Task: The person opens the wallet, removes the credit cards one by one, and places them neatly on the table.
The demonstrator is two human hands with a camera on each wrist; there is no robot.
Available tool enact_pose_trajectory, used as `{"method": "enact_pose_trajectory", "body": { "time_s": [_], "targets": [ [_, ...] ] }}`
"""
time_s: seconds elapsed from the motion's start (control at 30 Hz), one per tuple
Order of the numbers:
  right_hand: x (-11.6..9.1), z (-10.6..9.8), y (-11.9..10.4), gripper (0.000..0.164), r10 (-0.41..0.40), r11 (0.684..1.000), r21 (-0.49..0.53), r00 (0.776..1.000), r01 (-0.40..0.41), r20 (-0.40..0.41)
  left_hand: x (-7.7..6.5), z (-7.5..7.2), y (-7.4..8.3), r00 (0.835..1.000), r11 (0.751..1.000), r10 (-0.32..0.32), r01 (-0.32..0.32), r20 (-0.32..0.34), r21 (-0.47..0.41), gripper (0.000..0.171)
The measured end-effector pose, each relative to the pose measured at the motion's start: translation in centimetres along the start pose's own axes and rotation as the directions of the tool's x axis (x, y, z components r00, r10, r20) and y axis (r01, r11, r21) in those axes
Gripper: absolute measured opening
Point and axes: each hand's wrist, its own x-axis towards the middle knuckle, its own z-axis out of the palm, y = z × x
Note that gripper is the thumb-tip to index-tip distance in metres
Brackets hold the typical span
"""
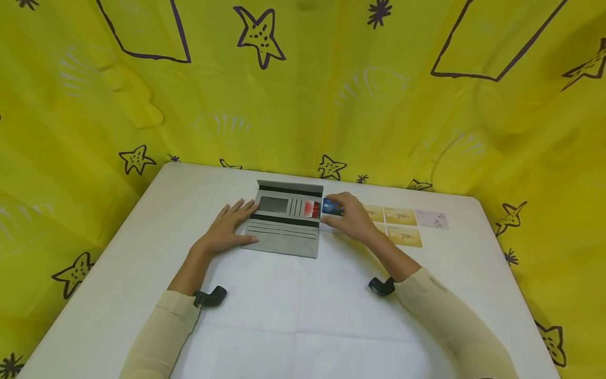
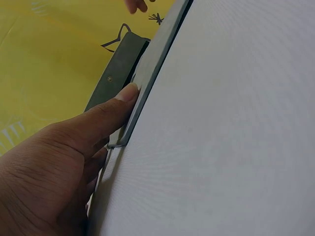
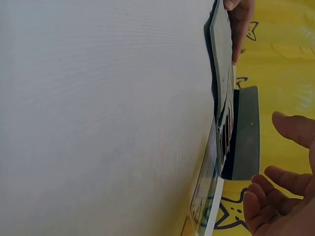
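A grey long wallet (image 1: 284, 246) lies unfolded on the table, its far flap raised. It has a dark window pocket and several slots; a red card (image 1: 311, 209) sits in the right-hand ones. My left hand (image 1: 227, 228) rests on the wallet's left edge with fingers spread, and its thumb (image 2: 110, 108) presses on the near panel. Over a blue card (image 1: 332, 207) just right of the wallet is my right hand (image 1: 352, 217). In the right wrist view, that hand's fingers (image 3: 283, 179) and thumb stand apart with nothing between them.
Several gold cards (image 1: 404, 236) lie in rows to the right, partly hidden by my right hand. A pale patterned card (image 1: 432, 219) lies at the row's end. The white table (image 1: 293, 305) ends at a yellow curtain (image 1: 293, 105) behind.
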Motion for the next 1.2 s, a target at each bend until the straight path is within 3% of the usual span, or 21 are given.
{"method": "enact_pose_trajectory", "body": {
  "time_s": [0.37, 0.63, 1.2],
  "targets": [
    [2.3, 1.4, -0.9, 0.066, -0.008, 0.994, -0.111, 0.999, 0.012, 0.036, 0.1, -0.2, 0.6, 1.000, 1.000, 0.003, -0.003, -0.006, -0.010, 0.094],
    [3.4, 2.2, -1.1, 0.065, 0.018, 0.991, -0.131, 0.998, -0.010, 0.064, -0.1, -0.2, 0.8, 1.000, 1.000, -0.002, 0.001, -0.008, -0.021, 0.094],
    [4.8, 3.4, -0.8, 0.064, -0.023, 0.983, -0.179, 0.997, 0.036, 0.076, -0.1, -0.1, 0.4, 1.000, 1.000, -0.013, 0.013, 0.005, -0.014, 0.096]
  ]
}}
